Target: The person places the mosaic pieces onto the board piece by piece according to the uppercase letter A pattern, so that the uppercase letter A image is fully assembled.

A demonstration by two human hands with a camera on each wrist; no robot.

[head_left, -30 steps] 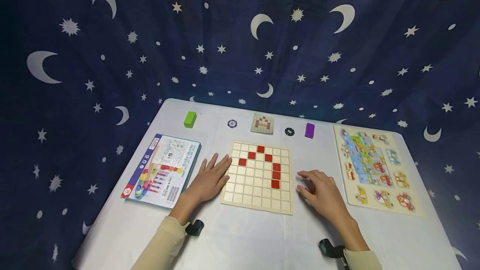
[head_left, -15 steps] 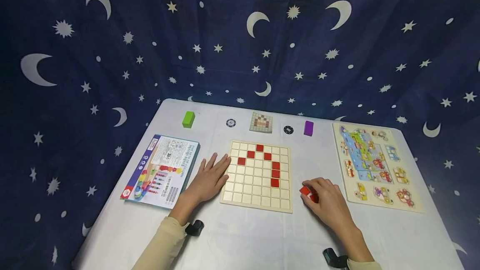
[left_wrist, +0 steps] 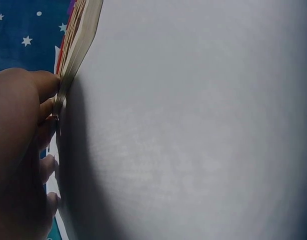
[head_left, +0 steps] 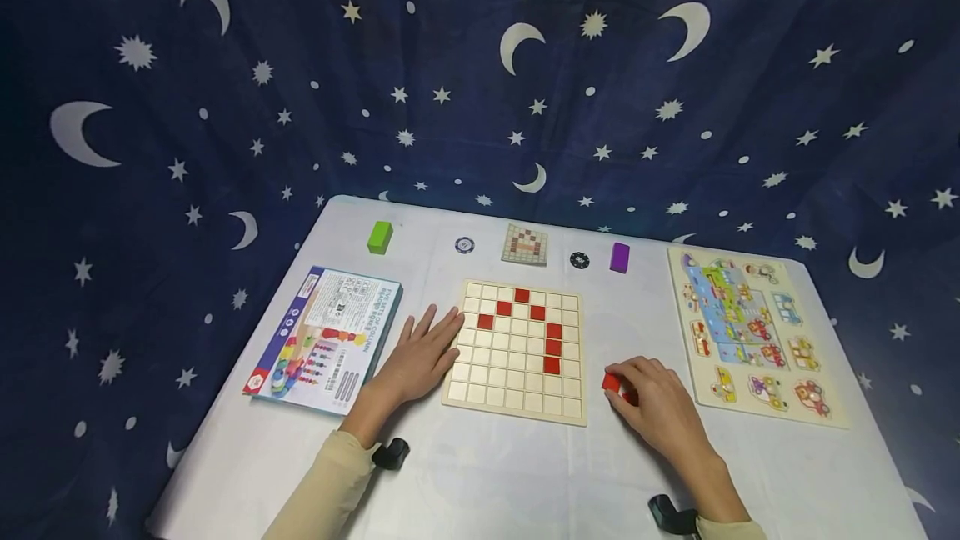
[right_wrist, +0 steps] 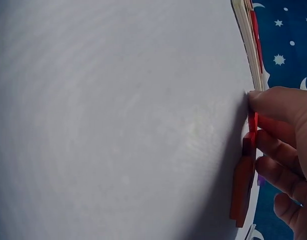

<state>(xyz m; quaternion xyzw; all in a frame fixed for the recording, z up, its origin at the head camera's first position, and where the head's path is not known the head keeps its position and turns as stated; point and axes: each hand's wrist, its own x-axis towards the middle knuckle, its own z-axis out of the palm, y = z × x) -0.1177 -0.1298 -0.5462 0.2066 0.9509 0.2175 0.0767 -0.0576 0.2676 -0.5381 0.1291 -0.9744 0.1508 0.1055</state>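
Left hand (head_left: 420, 361) flat, fingertips at grid board's (head_left: 516, 350) left edge. Right hand (head_left: 654, 400) pinches red tile (head_left: 611, 382), gap separating it from board's right edge. More red pieces (head_left: 631, 397) under fingers, count unclear.

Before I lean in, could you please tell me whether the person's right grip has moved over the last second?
Yes: in the head view, the right grip shifted slightly rightward and toward the person, judged against the beige square wooden board.
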